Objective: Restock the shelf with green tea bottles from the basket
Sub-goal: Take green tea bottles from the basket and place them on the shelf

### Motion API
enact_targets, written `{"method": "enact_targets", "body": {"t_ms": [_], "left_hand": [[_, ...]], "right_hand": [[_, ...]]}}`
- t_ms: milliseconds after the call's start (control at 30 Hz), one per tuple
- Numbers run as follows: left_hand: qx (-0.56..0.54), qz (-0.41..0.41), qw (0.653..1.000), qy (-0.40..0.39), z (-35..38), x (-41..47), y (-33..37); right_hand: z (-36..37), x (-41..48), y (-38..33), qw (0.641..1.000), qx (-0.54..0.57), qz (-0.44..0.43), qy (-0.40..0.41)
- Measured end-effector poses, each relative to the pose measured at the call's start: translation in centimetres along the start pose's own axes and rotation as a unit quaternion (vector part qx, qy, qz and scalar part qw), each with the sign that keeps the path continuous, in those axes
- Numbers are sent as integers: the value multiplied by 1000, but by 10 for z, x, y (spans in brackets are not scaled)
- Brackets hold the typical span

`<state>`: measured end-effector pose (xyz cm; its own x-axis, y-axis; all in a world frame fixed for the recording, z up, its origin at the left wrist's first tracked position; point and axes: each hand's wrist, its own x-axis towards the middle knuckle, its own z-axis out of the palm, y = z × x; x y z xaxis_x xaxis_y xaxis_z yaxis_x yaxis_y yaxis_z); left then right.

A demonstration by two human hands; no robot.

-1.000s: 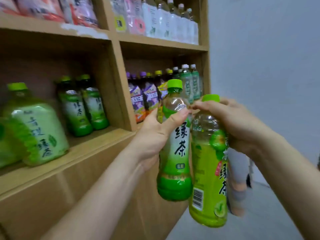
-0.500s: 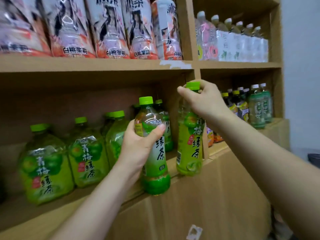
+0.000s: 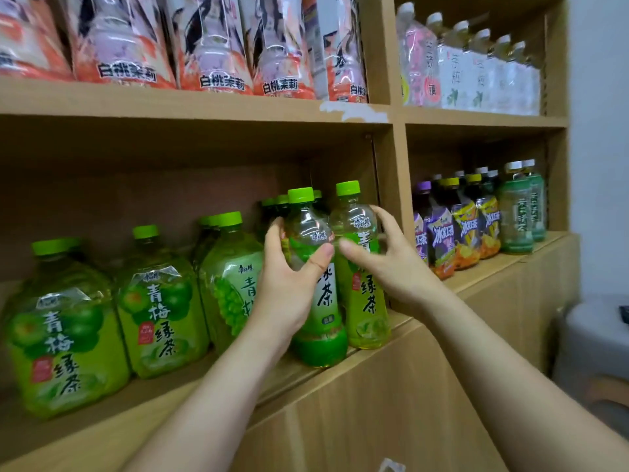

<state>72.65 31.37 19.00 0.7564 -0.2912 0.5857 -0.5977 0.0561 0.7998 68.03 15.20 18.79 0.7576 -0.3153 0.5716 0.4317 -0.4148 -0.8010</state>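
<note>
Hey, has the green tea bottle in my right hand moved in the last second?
Yes. The bottle in the right hand went back from in front of the divider onto the shelf board, left of the divider.

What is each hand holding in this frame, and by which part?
The left hand grips the dark-based green tea bottle round its shoulder. The right hand holds the green plum tea bottle at its upper label.

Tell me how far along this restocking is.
Done: large green plum tea bottles already line the shelf. In hand: left hand grips a green tea bottle, right hand holds a small green plum tea bottle, both at the front edge. Left: releasing them; basket unseen.
</note>
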Motion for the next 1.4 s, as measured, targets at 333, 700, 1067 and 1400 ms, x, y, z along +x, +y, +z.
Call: {"method": "enact_targets", "body": {"t_ms": [333, 700, 1067, 1400], "left_hand": [[541, 49, 839, -10, 7, -68, -8], [528, 60, 847, -26, 34, -22, -44], [570, -4, 820, -53, 51, 7, -55], [598, -35, 797, -77, 57, 12, -49]], "right_hand": [[19, -55, 52, 980, -142, -107, 94], [23, -21, 53, 929, -355, 31, 102], [24, 2, 52, 885, -457, 14, 85], [30, 20, 62, 896, -438, 38, 64]]}}
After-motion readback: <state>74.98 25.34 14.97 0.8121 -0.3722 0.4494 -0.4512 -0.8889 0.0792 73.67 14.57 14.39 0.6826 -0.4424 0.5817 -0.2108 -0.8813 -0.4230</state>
